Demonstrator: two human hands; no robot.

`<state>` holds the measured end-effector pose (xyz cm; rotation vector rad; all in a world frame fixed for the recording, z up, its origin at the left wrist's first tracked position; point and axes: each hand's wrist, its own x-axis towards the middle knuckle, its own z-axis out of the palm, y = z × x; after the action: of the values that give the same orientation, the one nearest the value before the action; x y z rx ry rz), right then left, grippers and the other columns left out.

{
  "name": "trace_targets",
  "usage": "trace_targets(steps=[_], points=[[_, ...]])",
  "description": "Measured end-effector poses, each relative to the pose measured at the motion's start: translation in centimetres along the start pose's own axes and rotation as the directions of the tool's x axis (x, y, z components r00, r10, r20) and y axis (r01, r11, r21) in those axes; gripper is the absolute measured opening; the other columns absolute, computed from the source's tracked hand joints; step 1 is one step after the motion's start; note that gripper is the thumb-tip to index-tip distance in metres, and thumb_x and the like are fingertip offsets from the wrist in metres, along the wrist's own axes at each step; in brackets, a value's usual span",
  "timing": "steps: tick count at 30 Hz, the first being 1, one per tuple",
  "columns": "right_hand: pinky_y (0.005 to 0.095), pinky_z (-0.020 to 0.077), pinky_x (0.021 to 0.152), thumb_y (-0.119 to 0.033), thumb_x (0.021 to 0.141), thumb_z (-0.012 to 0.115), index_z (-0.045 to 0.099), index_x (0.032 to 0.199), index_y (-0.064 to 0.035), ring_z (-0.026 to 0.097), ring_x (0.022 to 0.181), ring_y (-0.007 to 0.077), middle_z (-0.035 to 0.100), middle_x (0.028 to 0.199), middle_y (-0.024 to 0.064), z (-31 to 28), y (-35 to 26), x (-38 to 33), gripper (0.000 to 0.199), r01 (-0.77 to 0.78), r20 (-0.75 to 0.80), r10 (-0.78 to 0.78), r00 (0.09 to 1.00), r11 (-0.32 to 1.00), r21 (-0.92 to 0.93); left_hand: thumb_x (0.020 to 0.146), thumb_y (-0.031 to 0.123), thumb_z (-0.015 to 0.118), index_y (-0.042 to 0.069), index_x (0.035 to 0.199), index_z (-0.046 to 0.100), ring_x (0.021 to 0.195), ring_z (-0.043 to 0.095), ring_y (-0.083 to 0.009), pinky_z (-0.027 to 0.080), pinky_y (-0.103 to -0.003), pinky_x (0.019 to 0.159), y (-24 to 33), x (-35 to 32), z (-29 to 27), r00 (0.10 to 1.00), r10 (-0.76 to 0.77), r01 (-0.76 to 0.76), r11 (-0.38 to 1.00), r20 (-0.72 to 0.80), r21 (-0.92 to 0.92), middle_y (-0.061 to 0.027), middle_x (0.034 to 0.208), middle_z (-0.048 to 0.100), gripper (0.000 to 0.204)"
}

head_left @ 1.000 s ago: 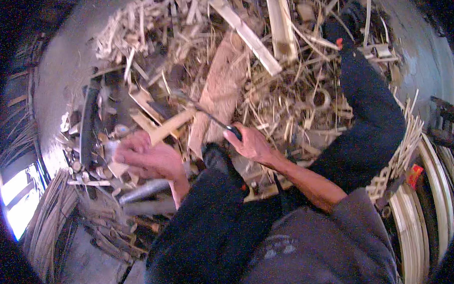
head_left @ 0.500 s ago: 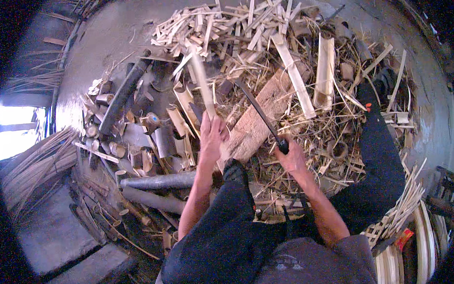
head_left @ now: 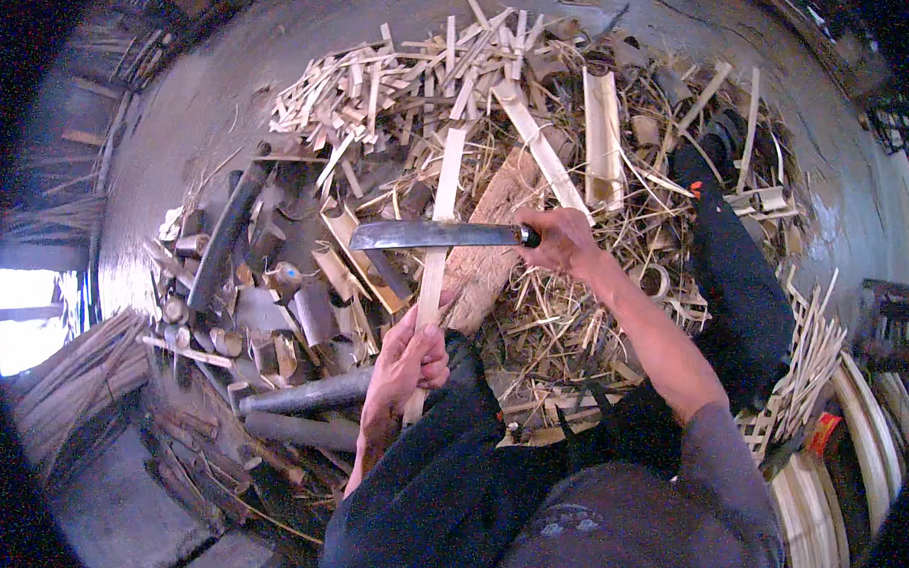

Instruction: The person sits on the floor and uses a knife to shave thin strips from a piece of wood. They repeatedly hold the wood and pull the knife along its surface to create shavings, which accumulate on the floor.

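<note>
Head view: the pale strip (head_left: 448, 181), grasped by the left hand (head_left: 411, 356) and pointing toward twelve o'clock, is best held steady beneath the knife (head_left: 423, 235) clenched in the right hand (head_left: 563, 242) at three o'clock.

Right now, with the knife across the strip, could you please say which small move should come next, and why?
I would probably slide the knife lightly along the pale strip, away from the left hand: the knife crosses the strip beyond that hand, which grips its lower part, while the right hand holds the handle. Whether knife and strip touch is unclear.
</note>
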<state>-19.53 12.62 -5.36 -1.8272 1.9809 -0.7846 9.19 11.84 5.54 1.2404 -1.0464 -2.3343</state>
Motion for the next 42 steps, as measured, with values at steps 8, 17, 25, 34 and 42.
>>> trace_targets(steps=[8,17,25,34,42], points=[[0.0435,0.0521,0.061,-0.042,0.070,0.070,0.062,0.098,-0.0153,0.065,0.066,0.0323,0.063,0.065,0.0109,0.2,2.3,-1.9,0.040,-0.095,0.088,0.122,0.989,0.959,-0.268,0.098,0.016,0.043,0.010,0.138,0.038,0.045,0.028,-0.0047,0.026,-0.021,0.041,-1.7,-1.8,-1.6,0.994,-0.108,0.109,0.994,0.032,-0.019,0.0045,0.063,0.029,0.041],[0.0446,0.0529,0.070,-0.046,0.080,0.059,0.065,0.098,-0.0052,0.067,0.075,0.0318,0.067,0.075,0.0175,-5.7,8.4,0.3,0.045,-0.516,-0.154,0.518,0.841,0.855,0.060,0.097,0.021,0.047,0.009,0.133,0.043,0.049,0.035,-0.0051,0.027,-0.020,0.041,-2.4,-4.9,-3.8,0.983,-0.103,0.136,0.966,-0.154,0.219,0.0053,0.063,0.036,0.038],[0.0512,0.0510,0.067,-0.048,0.078,0.061,0.063,0.100,-0.0101,0.065,0.072,0.0356,0.065,0.077,0.0166,3.8,3.1,-9.2,0.044,-0.503,0.252,0.497,0.830,0.863,-0.047,0.097,0.023,0.047,0.009,0.136,0.039,0.045,0.034,-0.0052,0.030,-0.022,0.040,-1.2,4.7,-1.2,0.991,0.120,-0.082,0.905,-0.065,0.417,0.0039,0.061,0.035,0.042],[0.0456,0.0479,0.071,-0.021,0.083,0.060,0.063,0.089,-0.0077,0.062,0.082,0.0354,0.063,0.090,0.0158,-12.9,16.8,-0.4,0.015,-0.354,-0.370,0.370,0.852,0.928,0.113,0.089,0.020,0.053,0.002,0.129,0.047,0.062,0.058,-0.0333,0.046,-0.042,0.059,-8.2,9.0,-5.4,0.820,0.572,-0.137,0.203,-0.004,0.969,-0.0215,0.078,0.063,0.044],[0.0480,0.0448,0.088,-0.039,0.083,0.063,0.053,0.111,-0.0001,0.050,0.104,0.0395,0.052,0.110,0.0184,-18.7,39.2,-7.2,0.048,-0.870,-0.608,0.623,0.492,0.383,-0.312,0.090,0.020,0.052,0.002,0.128,0.047,0.057,0.055,-0.0292,0.044,-0.039,0.055,-11.0,8.1,-6.9,0.887,0.417,0.077,0.289,-0.198,0.954,-0.0192,0.070,0.060,0.042]])
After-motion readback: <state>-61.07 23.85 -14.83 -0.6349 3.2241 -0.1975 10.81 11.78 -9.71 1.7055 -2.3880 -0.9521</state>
